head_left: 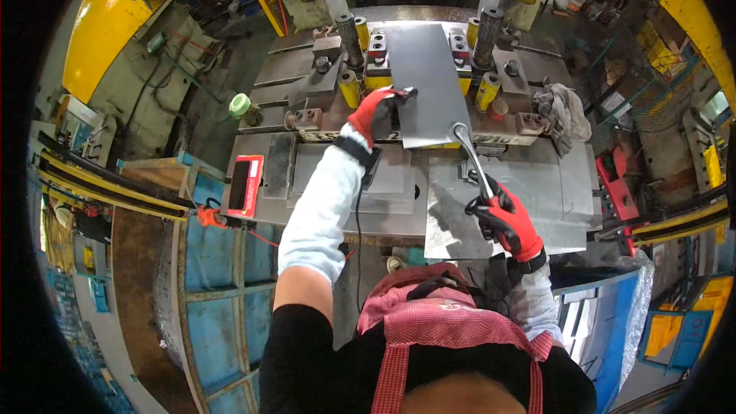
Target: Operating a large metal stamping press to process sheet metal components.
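A dark grey rectangular metal sheet (429,80) lies over the middle of the press die, its far end between the guide posts. My left hand (374,116), in a red and black glove, is closed on the sheet's left edge. My right hand (510,218), gloved alike, grips the black handle of a long shiny metal hand tool (478,165). The tool's rounded head touches or hovers just over the sheet's near right corner; I cannot tell which. Beneath my right hand lies a stack of flat metal sheets (529,192).
Dark guide posts (350,42) and yellow cylinders (487,90) stand about the die. A grey rag (563,115) lies at the right. A red-framed box (246,185) and a green-capped bottle (241,105) are at the left. Yellow press framing (107,23) arches around.
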`<action>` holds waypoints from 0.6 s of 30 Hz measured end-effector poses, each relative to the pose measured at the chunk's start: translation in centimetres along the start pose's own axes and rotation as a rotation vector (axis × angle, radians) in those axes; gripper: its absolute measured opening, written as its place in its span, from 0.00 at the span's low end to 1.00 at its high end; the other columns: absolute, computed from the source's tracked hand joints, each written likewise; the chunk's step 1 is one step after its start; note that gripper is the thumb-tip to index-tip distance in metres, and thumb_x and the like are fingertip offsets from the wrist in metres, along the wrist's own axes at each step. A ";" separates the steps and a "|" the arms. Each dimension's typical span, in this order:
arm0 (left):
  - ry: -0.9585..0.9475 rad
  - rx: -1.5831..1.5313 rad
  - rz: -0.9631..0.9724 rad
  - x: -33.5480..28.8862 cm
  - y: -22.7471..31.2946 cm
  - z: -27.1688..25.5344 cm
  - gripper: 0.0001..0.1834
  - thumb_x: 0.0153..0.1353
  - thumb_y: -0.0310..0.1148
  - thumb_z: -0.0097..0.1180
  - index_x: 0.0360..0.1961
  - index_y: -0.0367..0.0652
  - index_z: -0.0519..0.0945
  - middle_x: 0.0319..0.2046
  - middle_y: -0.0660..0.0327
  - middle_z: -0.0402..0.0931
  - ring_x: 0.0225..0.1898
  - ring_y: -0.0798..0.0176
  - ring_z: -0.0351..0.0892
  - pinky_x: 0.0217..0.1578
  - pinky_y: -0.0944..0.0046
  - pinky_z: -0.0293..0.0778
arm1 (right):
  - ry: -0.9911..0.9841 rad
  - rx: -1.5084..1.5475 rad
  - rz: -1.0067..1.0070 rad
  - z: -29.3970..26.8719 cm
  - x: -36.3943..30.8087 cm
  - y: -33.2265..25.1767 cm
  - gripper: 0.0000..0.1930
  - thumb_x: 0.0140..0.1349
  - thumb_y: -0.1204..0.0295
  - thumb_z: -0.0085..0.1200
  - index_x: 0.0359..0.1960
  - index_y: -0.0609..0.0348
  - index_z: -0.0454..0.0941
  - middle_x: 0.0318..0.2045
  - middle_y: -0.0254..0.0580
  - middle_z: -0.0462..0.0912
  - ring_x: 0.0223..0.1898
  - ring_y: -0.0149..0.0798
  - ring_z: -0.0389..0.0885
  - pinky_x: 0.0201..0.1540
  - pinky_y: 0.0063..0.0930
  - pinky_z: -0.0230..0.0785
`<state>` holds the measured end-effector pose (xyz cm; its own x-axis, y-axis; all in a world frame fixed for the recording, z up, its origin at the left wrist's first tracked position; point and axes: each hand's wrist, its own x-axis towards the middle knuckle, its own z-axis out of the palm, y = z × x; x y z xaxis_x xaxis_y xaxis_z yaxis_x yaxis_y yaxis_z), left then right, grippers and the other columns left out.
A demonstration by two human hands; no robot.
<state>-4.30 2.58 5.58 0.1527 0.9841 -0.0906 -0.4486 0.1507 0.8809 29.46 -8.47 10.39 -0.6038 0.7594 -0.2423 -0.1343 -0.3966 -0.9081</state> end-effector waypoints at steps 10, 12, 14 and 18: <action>0.172 -0.156 0.128 -0.8 -0.7 3.5 0.20 0.61 0.43 0.48 0.50 0.42 0.71 0.40 0.63 0.75 0.38 0.69 0.75 0.40 0.70 0.72 | -0.112 -0.191 -0.021 -1.4 3.7 -0.3 0.19 0.56 0.69 0.50 0.49 0.61 0.66 0.26 0.33 0.73 0.20 0.22 0.65 0.21 0.17 0.58; 0.082 -0.444 0.099 -3.0 -2.3 4.0 0.21 0.62 0.43 0.46 0.52 0.43 0.69 0.43 0.59 0.75 0.40 0.61 0.77 0.37 0.58 0.77 | -0.109 -0.135 -0.028 -0.8 3.7 -0.5 0.17 0.57 0.68 0.50 0.47 0.61 0.67 0.24 0.32 0.72 0.20 0.22 0.65 0.21 0.17 0.58; 0.013 -0.542 0.133 -4.4 -3.9 5.8 0.20 0.63 0.42 0.44 0.52 0.43 0.69 0.44 0.57 0.75 0.40 0.57 0.78 0.34 0.53 0.79 | -0.091 -0.149 -0.055 -0.1 3.3 -1.2 0.13 0.57 0.68 0.50 0.42 0.60 0.69 0.22 0.32 0.70 0.20 0.22 0.65 0.21 0.17 0.58; 0.222 -0.455 0.309 -3.7 -5.1 6.8 0.21 0.63 0.41 0.43 0.49 0.36 0.67 0.41 0.48 0.74 0.34 0.49 0.79 0.36 0.53 0.79 | -0.105 -0.235 -0.082 -0.3 3.4 -2.1 0.08 0.57 0.68 0.50 0.33 0.60 0.70 0.18 0.31 0.68 0.16 0.22 0.63 0.18 0.17 0.54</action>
<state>3.44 -2.45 4.60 -0.2108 0.9775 0.0005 -0.7829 -0.1691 0.5987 27.87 -4.92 11.35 -0.6784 0.7214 -0.1391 -0.0072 -0.1959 -0.9806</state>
